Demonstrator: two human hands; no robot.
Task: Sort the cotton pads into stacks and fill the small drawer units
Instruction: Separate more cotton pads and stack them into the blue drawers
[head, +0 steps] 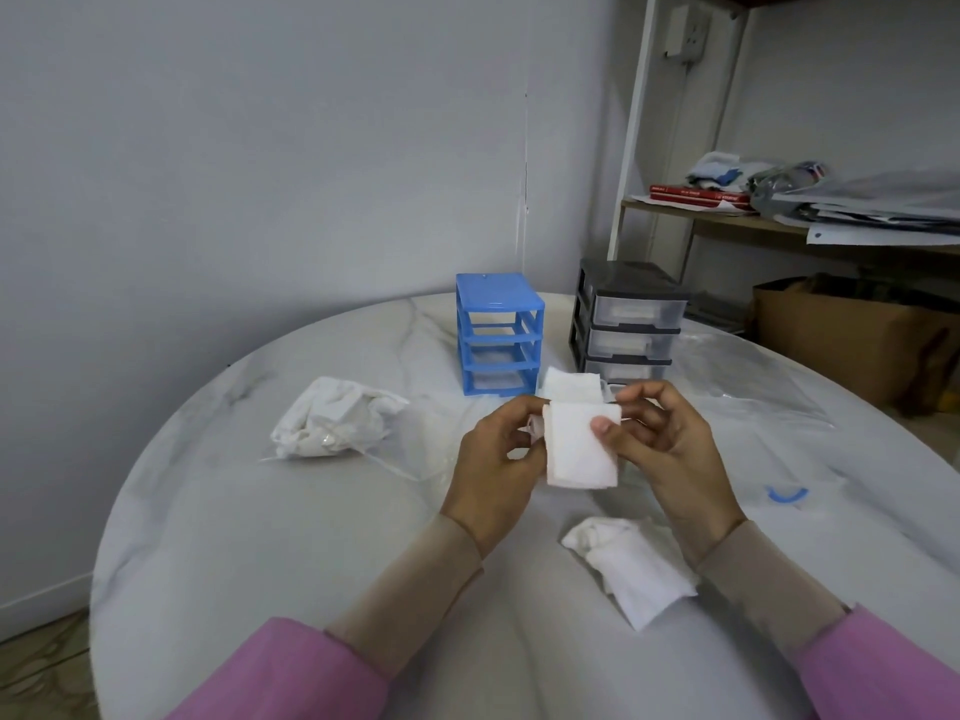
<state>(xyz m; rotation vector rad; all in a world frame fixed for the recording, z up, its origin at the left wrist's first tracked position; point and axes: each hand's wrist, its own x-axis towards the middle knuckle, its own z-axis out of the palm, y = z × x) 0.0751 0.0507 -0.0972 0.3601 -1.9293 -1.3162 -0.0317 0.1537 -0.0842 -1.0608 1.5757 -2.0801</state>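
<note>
At the bottom of the frame two pink sleeves over beige cuffs reach onto a round marble-patterned table (260,537). Just above the right cuff, lower right of centre, lies a loose heap of cotton pads (631,569), unsorted. At centre frame both hands hold one small stack of square cotton pads (579,449) off the table: the left hand (496,467) curls its fingers round the stack's left edge, and the right hand (662,446) pinches the right edge, thumb on the front face. The step in hand looks like squaring a stack before it goes into a drawer.

At right of the frame a blue curved piece (787,495) lies on clear plastic sheeting. At left lies a crumpled white bag (332,420). Just behind the hands sits another pile of pads (571,384), possibly in a pulled-out clear drawer; I cannot tell. Beyond it stand the blue drawer unit (498,335), its three bays without drawers, and to its right the black drawer unit (626,319), whose clear drawers seem to hold white pads.

Next, I judge, the stack needs even edges and a flat, steady carry to a drawer that fits the blue frame.
</note>
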